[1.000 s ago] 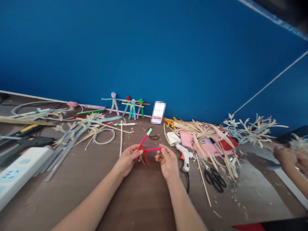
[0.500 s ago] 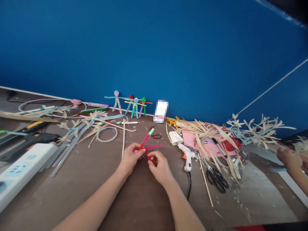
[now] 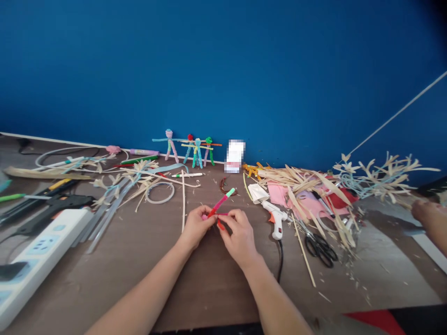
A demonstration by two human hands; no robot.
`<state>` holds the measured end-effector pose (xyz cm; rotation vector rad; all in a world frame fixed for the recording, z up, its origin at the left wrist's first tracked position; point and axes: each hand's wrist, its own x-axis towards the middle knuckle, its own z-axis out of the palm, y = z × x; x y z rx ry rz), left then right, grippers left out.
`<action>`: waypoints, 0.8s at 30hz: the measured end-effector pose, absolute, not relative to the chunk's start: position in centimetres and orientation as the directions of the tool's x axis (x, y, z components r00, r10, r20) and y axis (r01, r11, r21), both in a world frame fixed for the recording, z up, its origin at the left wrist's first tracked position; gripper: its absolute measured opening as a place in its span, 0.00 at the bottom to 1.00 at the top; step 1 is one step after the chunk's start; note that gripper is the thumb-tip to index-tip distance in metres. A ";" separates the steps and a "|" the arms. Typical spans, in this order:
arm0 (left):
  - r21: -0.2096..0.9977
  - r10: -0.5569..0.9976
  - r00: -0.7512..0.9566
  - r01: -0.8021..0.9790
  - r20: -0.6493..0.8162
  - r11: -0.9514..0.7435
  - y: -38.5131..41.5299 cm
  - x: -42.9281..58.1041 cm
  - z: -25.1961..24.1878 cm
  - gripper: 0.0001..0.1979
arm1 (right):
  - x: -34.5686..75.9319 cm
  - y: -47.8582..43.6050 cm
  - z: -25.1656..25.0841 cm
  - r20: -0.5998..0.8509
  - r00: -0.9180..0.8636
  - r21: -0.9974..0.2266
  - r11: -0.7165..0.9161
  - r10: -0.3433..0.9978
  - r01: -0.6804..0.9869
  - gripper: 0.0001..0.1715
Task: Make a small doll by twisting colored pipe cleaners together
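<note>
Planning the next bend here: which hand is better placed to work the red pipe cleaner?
Right, probably: the right hand touches the red pipe cleaner, while the left hand pinches the pink pipe cleaner.

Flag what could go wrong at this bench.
The white hot glue gun lies close to the right hand; if it is hot, a knock could burn. Dry plant strips sit beside it and might scorch. The pink pipe cleaner's ends could prick the left hand.
</note>
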<state>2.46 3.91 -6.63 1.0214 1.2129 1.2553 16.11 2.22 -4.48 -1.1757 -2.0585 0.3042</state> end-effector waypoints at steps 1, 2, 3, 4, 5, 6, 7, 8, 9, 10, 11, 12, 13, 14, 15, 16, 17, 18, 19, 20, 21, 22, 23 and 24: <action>0.991 0.995 -0.054 -0.107 -0.083 0.077 3.9 2.5 -6.7 0.11 | 16.1 2.2 -4.4 0.492 -0.301 -0.514 0.551 0.817 0.657 0.14; 0.993 0.996 -0.041 -0.088 -0.080 0.076 3.9 2.5 -6.7 0.10 | 16.1 2.2 -4.3 0.503 -0.290 -0.506 0.549 0.815 0.666 0.13; 0.995 0.996 -0.035 -0.066 -0.077 0.075 3.8 2.5 -6.7 0.10 | 16.1 2.2 -4.3 0.513 -0.278 -0.499 0.546 0.812 0.673 0.12; 0.996 0.997 -0.031 -0.043 -0.075 0.074 3.8 2.5 -6.7 0.10 | 16.1 2.3 -4.3 0.520 -0.266 -0.496 0.540 0.812 0.680 0.11; 0.997 0.997 -0.023 -0.022 -0.074 0.074 3.8 2.5 -6.7 0.10 | 16.1 2.4 -4.3 0.520 -0.253 -0.498 0.531 0.816 0.686 0.10; 0.997 0.997 -0.011 -0.003 -0.073 0.073 3.8 2.5 -6.7 0.10 | 16.2 2.5 -4.3 0.515 -0.238 -0.505 0.516 0.824 0.692 0.09; 0.997 0.997 0.005 0.013 -0.073 0.073 3.8 2.5 -6.7 0.10 | 16.3 2.7 -4.4 0.502 -0.224 -0.518 0.498 0.835 0.696 0.09; 0.997 0.997 0.021 0.022 -0.074 0.073 3.8 2.5 -6.7 0.10 | 16.4 2.9 -4.5 0.484 -0.209 -0.537 0.477 0.850 0.696 0.09; 0.997 0.997 0.038 0.027 -0.073 0.072 3.8 2.5 -6.7 0.10 | 16.5 3.1 -4.7 0.461 -0.192 -0.564 0.454 0.866 0.689 0.09; 0.997 0.996 0.055 0.029 -0.071 0.070 3.8 2.5 -6.7 0.10 | 16.6 3.3 -4.9 0.437 -0.175 -0.599 0.431 0.882 0.675 0.09; 0.997 0.995 0.070 0.030 -0.068 0.066 3.8 2.5 -6.7 0.10 | 16.7 3.5 -5.2 0.411 -0.160 -0.638 0.409 0.897 0.652 0.08; 0.997 0.994 0.082 0.033 -0.066 0.063 3.8 2.5 -6.7 0.10 | 16.8 3.7 -5.4 0.383 -0.147 -0.681 0.386 0.912 0.622 0.08; 0.997 0.993 0.094 0.037 -0.065 0.062 3.8 2.5 -6.7 0.09 | 16.9 3.8 -5.7 0.353 -0.132 -0.723 0.360 0.926 0.589 0.08; 0.997 0.992 0.107 0.041 -0.065 0.061 3.8 2.5 -6.7 0.09 | 16.9 3.9 -5.9 0.322 -0.114 -0.763 0.329 0.940 0.556 0.08; 0.997 0.991 0.119 0.045 -0.063 0.057 3.8 2.4 -6.7 0.09 | 16.9 4.1 -6.1 0.288 -0.094 -0.799 0.293 0.953 0.525 0.07; 0.998 0.990 0.131 0.049 -0.057 0.051 3.8 2.4 -6.8 0.09 | 16.9 4.1 -6.2 0.249 -0.072 -0.832 0.251 0.966 0.495 0.07; 0.998 0.989 0.140 0.054 -0.045 0.038 3.8 2.4 -6.8 0.08 | 16.9 4.2 -6.3 0.201 -0.057 -0.861 0.204 0.978 0.465 0.07; 0.998 0.988 0.149 0.062 -0.029 0.020 3.7 2.3 -6.8 0.08 | 16.9 4.3 -6.3 0.151 -0.049 -0.889 0.158 0.987 0.429 0.08; 0.997 0.987 0.159 0.072 -0.011 -0.001 3.7 2.3 -6.8 0.07 | 16.8 4.3 -6.3 0.105 -0.051 -0.916 0.116 0.993 0.385 0.08; 0.996 0.986 0.168 0.084 0.007 -0.021 3.7 2.3 -6.8 0.06 | 16.8 4.4 -6.2 0.063 -0.059 -0.940 0.079 0.996 0.333 0.07; 0.995 0.984 0.178 0.094 0.020 -0.038 3.6 2.3 -6.7 0.06 | 16.8 4.4 -6.2 0.029 -0.069 -0.959 0.047 0.997 0.278 0.07; 0.994 0.982 0.187 0.101 0.030 -0.049 3.6 2.3 -6.7 0.06 | 16.8 4.5 -6.2 0.000 -0.078 -0.974 0.017 0.997 0.224 0.06; 0.993 0.980 0.194 0.104 0.033 -0.054 3.5 2.3 -6.7 0.06 | 16.8 4.5 -6.2 -0.028 -0.084 -0.984 -0.012 0.996 0.177 0.05; 0.993 0.980 0.196 0.104 0.034 -0.055 3.5 2.3 -6.7 0.06 | 16.8 4.6 -6.2 -0.053 -0.085 -0.989 -0.040 0.995 0.144 0.04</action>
